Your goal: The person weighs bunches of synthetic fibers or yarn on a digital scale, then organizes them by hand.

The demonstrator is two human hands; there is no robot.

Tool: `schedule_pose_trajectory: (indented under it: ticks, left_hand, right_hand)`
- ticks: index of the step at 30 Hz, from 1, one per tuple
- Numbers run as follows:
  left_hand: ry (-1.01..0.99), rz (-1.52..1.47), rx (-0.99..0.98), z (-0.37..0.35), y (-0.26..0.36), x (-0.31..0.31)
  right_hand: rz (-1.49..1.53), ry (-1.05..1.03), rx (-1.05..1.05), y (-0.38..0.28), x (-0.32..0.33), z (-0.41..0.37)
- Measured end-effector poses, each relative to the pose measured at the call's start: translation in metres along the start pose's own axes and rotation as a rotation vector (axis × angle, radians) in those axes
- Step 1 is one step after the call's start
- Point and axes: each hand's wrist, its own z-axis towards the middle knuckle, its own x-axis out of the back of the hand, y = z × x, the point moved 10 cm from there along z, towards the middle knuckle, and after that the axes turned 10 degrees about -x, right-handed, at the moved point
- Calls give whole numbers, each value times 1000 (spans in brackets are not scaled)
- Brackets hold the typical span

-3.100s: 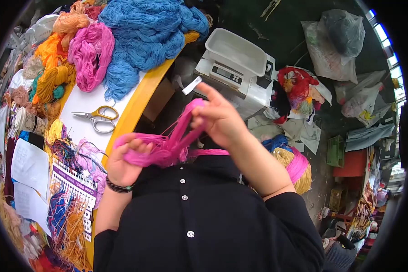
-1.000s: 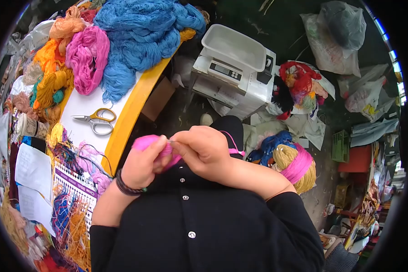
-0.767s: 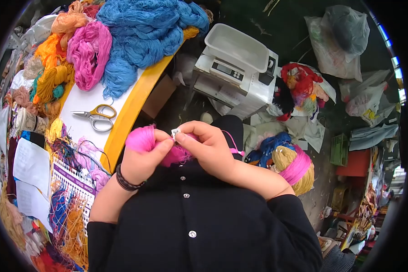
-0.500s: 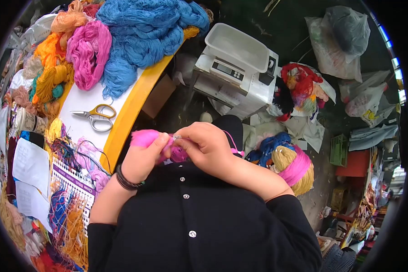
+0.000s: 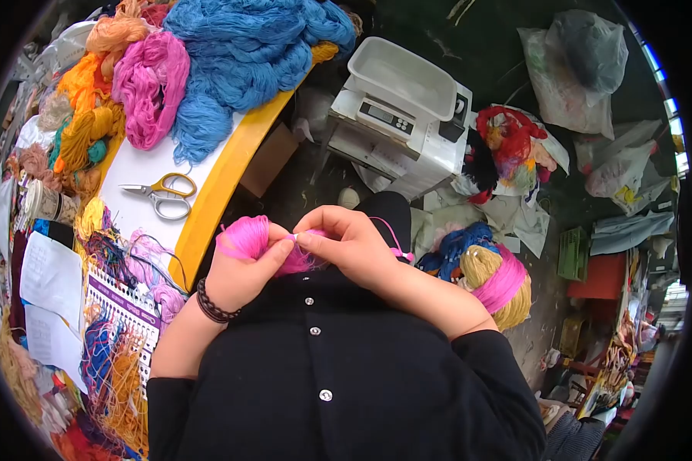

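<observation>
A bright pink bundle of thread (image 5: 244, 237) is held in front of my black shirt. My left hand (image 5: 246, 270) is closed around the bundle, with its loops bulging out past the fingers on the left. My right hand (image 5: 354, 247) pinches at the same bundle, thumb and forefinger meeting the left fingertips. What lies between the fingertips is too small to make out clearly. A thin pink strand (image 5: 394, 237) loops out beyond my right hand. Scissors (image 5: 169, 195) with yellow and grey handles lie on the table to the left.
On the yellow-edged table (image 5: 234, 169), blue skeins (image 5: 246, 54) and a pink skein (image 5: 151, 92) are heaped. A thread sample card (image 5: 123, 307) lies nearer. Ahead stands a white scale with a tray (image 5: 400, 77). A gold and pink thread bundle (image 5: 500, 288) sits right.
The pink bundle has spread wider above my left hand. My right fingers have shifted slightly at the pinch, and the fingertips of both hands now meet.
</observation>
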Motion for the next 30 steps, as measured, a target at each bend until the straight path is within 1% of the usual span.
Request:
schedule_pose_trajectory:
  ticks: [1,2,4,5,6,7,8,9,10,11,12,13,16,18,19,21,22,23,24,25,26,27,28,29,30]
  left_hand:
    - [8,291,-248,1,24,1]
    - [-11,273,-232,-1,22,0]
    - [-48,61,-53,-1,5,1]
    - [-39,11,-15,1,5,3]
    - [-19,-30,11,0,-2,10]
    - [84,-89,66,-3,-11,21]
    - [92,-105,86,-2,-18,29]
    - [126,-99,87,-2,-25,38]
    - [36,-133,142,-3,-37,42]
    - [18,-181,198,-5,-46,47]
    - [5,-226,254,-8,-54,52]
    - [4,-187,288,-10,-63,63]
    - [61,-249,319,-14,-76,96]
    - [108,-194,335,-19,-84,115]
    - [73,-175,320,-20,-85,113]
    - [38,-136,396,-22,-92,101]
    - [44,-100,362,-21,-106,100]
    - [37,-64,372,-21,-115,94]
    - [30,-28,382,-20,-119,86]
    - [67,-4,398,-19,-117,77]
    - [86,-6,372,-16,-113,70]
    - [110,-9,348,-13,-110,65]
    - [120,-84,304,-9,-107,60]
    - [101,-228,307,-7,-104,50]
    - [84,-369,308,-5,-97,40]
  right_hand:
    - [100,-65,-11,5,-3,2]
    - [103,-58,-10,7,1,2]
    - [82,-12,-100,18,16,-1]
    - [138,46,-99,14,33,-4]
    - [196,135,-54,16,57,-7]
    - [283,251,-64,19,83,-15]
    - [289,348,-70,23,113,-24]
    - [289,397,-29,24,141,-35]
    - [262,520,-18,24,168,-53]
    - [304,637,-6,29,192,-73]
    - [299,639,57,32,216,-90]
    - [306,767,94,33,233,-114]
    - [246,1005,149,48,283,-180]
    - [191,1129,163,64,311,-219]
    - [154,1178,174,75,323,-232]
    - [18,1247,159,101,341,-242]
    - [-188,1300,159,118,357,-246]
    - [-592,1419,96,101,341,-246]
    - [-776,1431,-191,109,337,-241]
    - [-941,1424,-272,115,333,-228]
    - [-1108,1407,-354,111,318,-211]
    - [-1321,1293,-266,94,294,-186]
    - [-1315,1315,132,77,266,-169]
    - [-1164,1237,229,51,233,-145]
    - [-1014,1056,249,26,195,-116]
